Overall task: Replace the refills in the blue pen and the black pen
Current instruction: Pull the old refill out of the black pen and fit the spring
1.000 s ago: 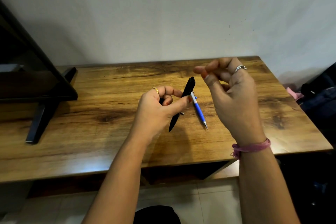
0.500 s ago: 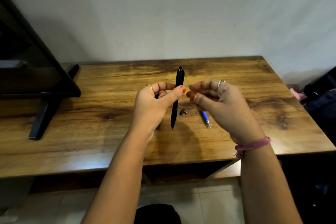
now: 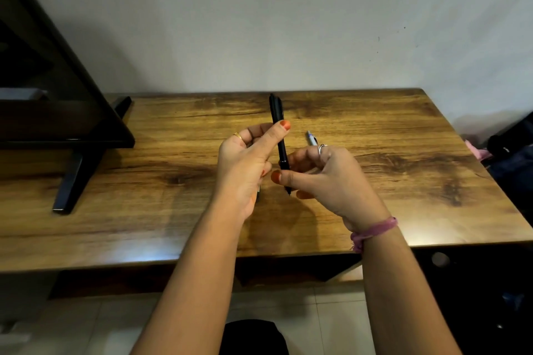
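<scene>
Two hands over the desk (image 3: 403, 130) share the black pen (image 3: 277, 127): slim, all black, nearly upright, tip down. Left hand (image 3: 245, 164) grips its middle, thumb along the barrel; right hand (image 3: 326, 179) pinches the lower end near the tip. Behind the right hand, the blue pen (image 3: 311, 138) lies on the wood, mostly hidden
</scene>
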### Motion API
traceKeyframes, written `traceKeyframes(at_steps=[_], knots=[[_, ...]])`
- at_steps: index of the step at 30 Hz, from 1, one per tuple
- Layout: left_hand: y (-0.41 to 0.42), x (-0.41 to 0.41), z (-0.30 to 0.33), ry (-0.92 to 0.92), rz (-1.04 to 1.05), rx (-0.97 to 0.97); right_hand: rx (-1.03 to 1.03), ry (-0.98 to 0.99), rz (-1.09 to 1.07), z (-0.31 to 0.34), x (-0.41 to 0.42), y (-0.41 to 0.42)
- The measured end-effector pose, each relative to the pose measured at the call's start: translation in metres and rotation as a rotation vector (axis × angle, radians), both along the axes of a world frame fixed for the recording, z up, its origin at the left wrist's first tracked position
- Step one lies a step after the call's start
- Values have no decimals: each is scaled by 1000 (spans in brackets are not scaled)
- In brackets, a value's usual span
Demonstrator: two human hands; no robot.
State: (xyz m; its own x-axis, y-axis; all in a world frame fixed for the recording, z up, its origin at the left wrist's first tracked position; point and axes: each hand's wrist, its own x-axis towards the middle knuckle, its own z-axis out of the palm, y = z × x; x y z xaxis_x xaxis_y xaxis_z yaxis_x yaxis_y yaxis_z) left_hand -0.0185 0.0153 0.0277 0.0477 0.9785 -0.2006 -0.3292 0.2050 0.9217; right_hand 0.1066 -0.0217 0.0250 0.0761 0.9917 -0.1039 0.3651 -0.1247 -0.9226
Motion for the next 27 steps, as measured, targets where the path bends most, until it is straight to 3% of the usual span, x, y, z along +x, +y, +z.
traceKeyframes(at_steps=[4,9,21,27], knots=[[0,-17,-6,50,41,-146,-95,-30,-113,-9,-2,3],[-12,-39,-18,-134,202,-258,-193,-284,-161,-18,-8,2],[-6,-44,-32,37,161,-164,-138,-570,-220,-17,-30,4],[-3,-51,-35,16,158,-159,-134,-626,-198,-17,-32,6]])
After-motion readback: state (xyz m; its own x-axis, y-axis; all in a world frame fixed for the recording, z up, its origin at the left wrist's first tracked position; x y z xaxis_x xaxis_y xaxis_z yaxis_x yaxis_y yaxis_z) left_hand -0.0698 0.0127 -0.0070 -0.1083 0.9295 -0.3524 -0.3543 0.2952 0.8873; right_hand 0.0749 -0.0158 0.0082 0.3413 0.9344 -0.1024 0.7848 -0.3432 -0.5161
